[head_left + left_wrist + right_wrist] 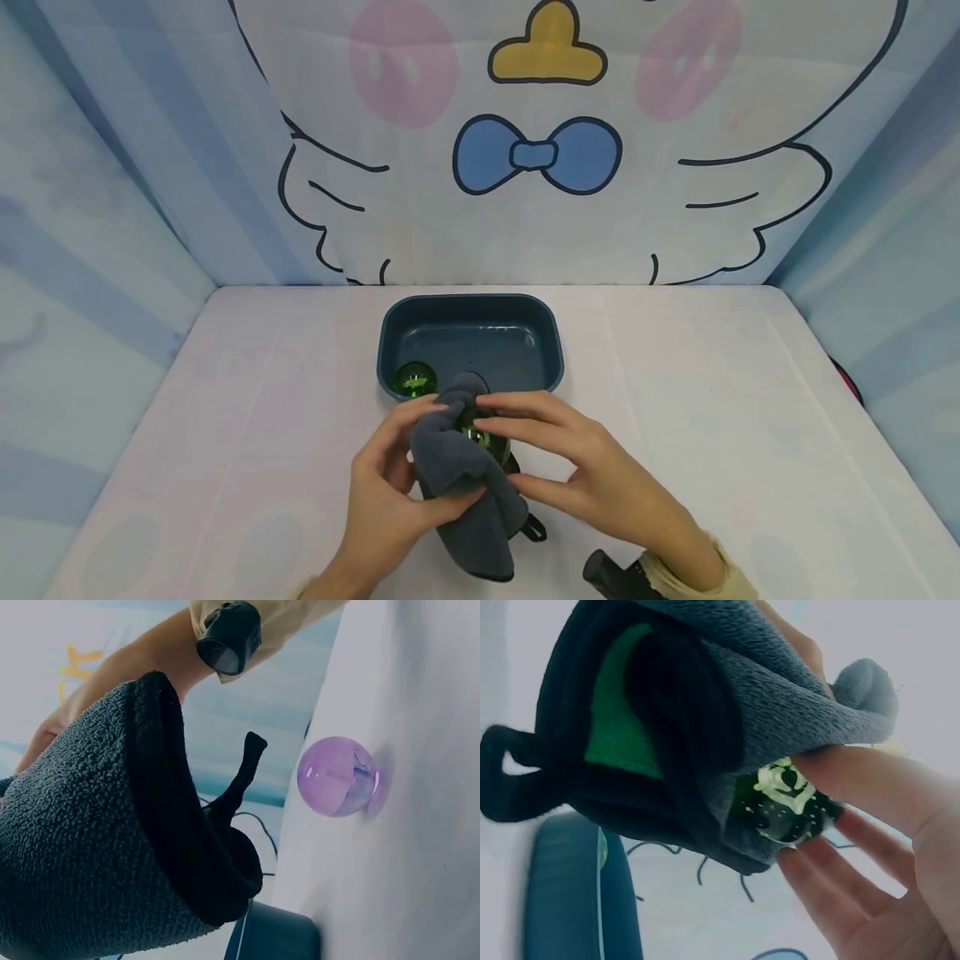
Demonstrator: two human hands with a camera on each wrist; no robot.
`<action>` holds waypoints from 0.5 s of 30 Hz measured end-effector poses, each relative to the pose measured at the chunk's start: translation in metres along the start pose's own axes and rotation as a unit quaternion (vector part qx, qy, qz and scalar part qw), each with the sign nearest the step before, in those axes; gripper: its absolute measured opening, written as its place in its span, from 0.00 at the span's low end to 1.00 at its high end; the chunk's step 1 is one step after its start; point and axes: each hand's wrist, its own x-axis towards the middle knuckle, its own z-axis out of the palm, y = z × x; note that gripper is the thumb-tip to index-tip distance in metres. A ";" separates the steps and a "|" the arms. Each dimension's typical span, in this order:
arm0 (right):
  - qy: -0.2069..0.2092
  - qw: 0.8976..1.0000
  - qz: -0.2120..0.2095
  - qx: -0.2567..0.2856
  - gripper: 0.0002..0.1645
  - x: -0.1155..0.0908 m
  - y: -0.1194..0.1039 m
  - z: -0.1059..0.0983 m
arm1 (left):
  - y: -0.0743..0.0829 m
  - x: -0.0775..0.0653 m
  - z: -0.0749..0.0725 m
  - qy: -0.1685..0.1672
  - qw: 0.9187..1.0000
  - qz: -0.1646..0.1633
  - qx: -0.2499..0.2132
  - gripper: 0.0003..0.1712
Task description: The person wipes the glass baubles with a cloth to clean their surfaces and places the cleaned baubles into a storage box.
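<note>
A pale backdrop [540, 225] with a blue bow tie printed on it rises along the far edge of the white table [712, 375]. The dark blue tray [480, 333] sits at the table's far middle. On the near side of it, the left hand [386, 487] grips a grey cloth [480, 500] from the left, thumb laid across its front. From the right, the right hand [588, 467] holds a green ball [486, 437] between thumb and fingertips, against the cloth's folds. The cloth (black-edged, with a green underside visible from the right wrist) wraps partly round that ball. A second ball [415, 379], also green, lies in the tray's near left corner. A purple ball [336, 777] rests on the table, seen from the left wrist. Smallest is the cloth's black loop [534, 528], hanging at its right side.
</note>
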 end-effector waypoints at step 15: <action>0.020 0.999 -0.025 0.027 0.34 0.001 0.006 0.003 | -0.003 -0.003 0.003 -0.010 1.000 0.001 0.008 0.41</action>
